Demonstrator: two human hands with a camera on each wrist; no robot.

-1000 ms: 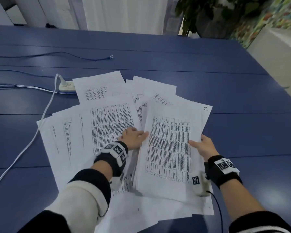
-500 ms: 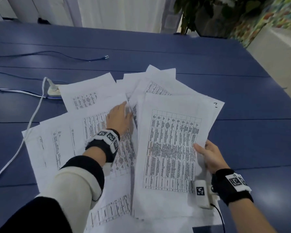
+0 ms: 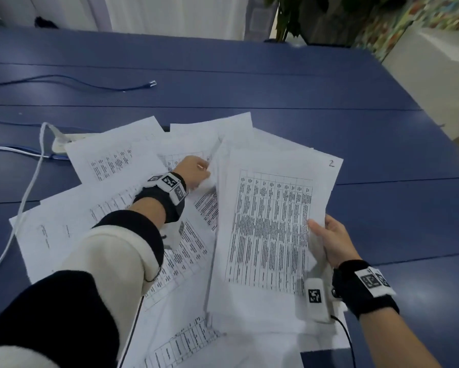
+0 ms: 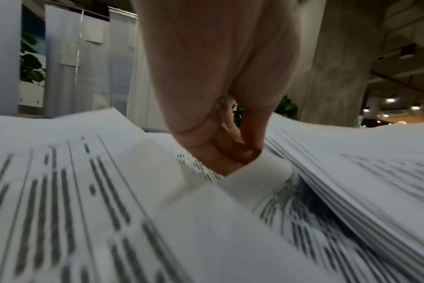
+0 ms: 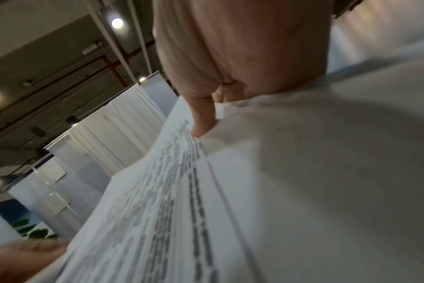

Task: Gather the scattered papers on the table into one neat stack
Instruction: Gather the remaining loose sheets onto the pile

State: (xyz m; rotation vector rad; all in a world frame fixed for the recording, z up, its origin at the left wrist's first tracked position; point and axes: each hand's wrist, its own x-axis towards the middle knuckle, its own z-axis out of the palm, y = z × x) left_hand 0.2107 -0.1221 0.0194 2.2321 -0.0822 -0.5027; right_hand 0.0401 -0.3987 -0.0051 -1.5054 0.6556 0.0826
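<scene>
Now left hand (image 3: 193, 170) fingers (image 4: 232, 153) pinch a sheet (image 4: 252, 176) beside the stack (image 3: 270, 224).

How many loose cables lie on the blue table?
3: a thin dark blue cable at far left, a white cord running to the white power strip, and a blue-white pair beside it; papers may hide more.

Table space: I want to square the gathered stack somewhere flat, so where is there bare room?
Bare blue table lies right of the held stack and beyond the papers, up to the blue cable. The left is crowded: loose sheets, power strip, white cord.
</scene>
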